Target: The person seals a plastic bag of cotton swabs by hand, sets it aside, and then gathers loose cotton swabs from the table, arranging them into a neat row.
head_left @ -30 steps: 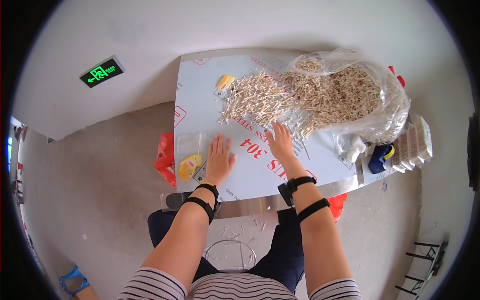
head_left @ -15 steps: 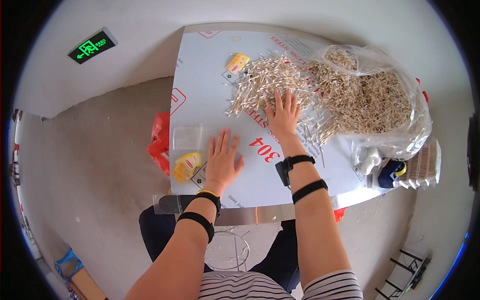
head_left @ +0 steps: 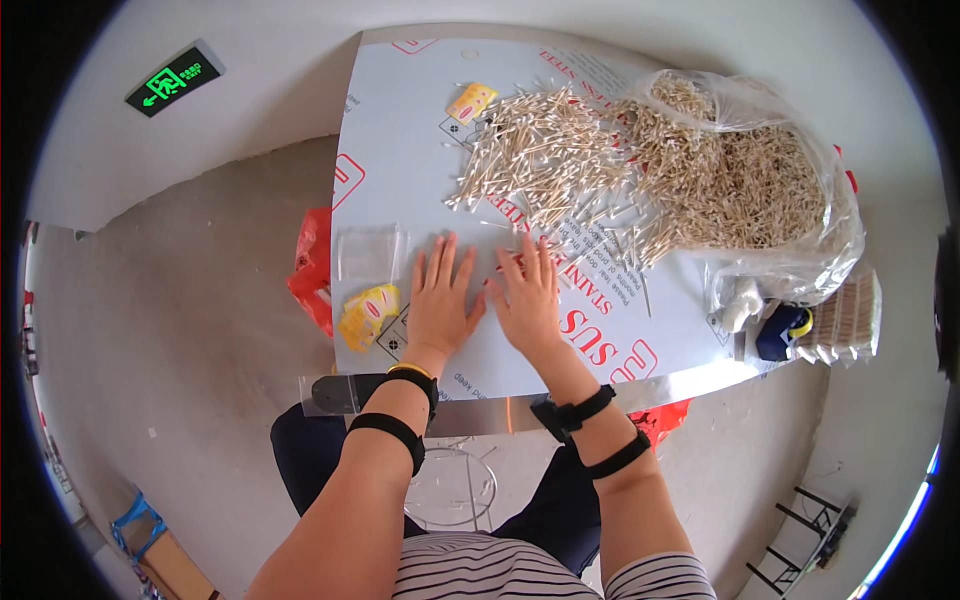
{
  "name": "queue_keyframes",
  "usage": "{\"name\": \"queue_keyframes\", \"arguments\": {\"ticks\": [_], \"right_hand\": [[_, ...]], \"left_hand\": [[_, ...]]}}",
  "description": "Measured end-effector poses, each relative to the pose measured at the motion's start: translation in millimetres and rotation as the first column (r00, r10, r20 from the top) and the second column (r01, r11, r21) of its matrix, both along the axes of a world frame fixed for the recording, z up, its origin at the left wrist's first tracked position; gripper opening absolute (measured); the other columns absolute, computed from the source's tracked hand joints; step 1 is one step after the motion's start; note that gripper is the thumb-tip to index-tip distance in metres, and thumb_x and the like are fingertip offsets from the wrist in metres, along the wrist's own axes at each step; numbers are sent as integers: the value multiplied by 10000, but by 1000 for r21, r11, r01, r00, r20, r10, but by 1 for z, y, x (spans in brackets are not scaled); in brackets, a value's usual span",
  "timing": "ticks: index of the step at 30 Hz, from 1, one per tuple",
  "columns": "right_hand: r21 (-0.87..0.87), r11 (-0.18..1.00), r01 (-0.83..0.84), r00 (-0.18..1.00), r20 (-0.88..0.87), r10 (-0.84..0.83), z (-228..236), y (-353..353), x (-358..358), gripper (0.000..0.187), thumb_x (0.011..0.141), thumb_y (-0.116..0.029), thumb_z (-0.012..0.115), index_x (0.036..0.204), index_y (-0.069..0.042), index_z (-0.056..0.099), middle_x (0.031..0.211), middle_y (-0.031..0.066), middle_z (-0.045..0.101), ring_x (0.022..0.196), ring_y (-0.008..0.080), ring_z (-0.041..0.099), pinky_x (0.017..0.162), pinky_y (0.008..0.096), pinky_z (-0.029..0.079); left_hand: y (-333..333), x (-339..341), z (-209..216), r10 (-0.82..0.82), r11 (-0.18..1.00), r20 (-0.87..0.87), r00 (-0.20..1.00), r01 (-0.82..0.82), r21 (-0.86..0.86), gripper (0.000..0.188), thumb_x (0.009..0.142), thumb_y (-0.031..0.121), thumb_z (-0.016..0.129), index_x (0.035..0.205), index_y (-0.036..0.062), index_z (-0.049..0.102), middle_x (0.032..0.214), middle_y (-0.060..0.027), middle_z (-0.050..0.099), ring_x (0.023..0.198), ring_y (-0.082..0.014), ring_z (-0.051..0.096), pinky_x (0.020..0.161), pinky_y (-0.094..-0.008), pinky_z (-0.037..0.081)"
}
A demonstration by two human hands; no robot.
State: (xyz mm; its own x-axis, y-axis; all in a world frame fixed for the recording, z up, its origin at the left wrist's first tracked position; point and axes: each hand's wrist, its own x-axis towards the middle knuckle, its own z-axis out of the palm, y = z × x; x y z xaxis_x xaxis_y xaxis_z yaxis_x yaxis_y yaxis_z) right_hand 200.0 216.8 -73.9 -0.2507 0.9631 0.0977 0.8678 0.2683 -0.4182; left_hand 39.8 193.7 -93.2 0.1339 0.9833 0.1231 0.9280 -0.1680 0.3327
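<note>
My left hand (head_left: 440,300) lies flat on the metal-topped table (head_left: 480,360), fingers spread, with nothing in it. Close beside it, my right hand (head_left: 528,295) also rests palm down with its fingers apart. Beyond both hands is a loose pile of cotton swabs (head_left: 545,150), with a few strays at its near edge. Left of my left hand are clear plastic bags (head_left: 370,255) lying flat, and some yellow printed labels (head_left: 368,316) in a small stack. More yellow labels (head_left: 470,102) sit at the far left of the pile.
A big clear bag of cotton swabs (head_left: 770,190) lies open at the right. Near it stand a dark blue tape dispenser (head_left: 783,333), a white crumpled item (head_left: 741,306) and packed swab bundles (head_left: 845,318). A dark phone-like object (head_left: 345,394) lies at the front left edge.
My right hand has drawn back from the swab pile toward me and left, and now lies beside my left hand. The left hand has barely moved. The view has shifted slightly.
</note>
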Motion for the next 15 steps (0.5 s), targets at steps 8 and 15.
{"name": "queue_keyframes", "arguments": {"ticks": [8,15], "right_hand": [[165,981,100,992,-90,-86,-4,91,52,575,958,-307,633,1481,-133,468,1577,174,358,1499,403,255,1212,550,228],[108,989,99,990,87,-109,-34,124,54,620,1031,-441,494,1570,-167,353,1644,171,263,1512,402,225,1228,551,174]], "left_hand": [[0,3,2,12,1000,74,997,-11,-11,795,892,403,618,1565,104,321,1637,-151,278,1526,-320,242,1249,-518,155],[-1,0,5,-45,998,-29,999,46,36,801,897,421,620,1573,121,313,1640,-120,285,1520,-361,239,1242,-541,154]]}}
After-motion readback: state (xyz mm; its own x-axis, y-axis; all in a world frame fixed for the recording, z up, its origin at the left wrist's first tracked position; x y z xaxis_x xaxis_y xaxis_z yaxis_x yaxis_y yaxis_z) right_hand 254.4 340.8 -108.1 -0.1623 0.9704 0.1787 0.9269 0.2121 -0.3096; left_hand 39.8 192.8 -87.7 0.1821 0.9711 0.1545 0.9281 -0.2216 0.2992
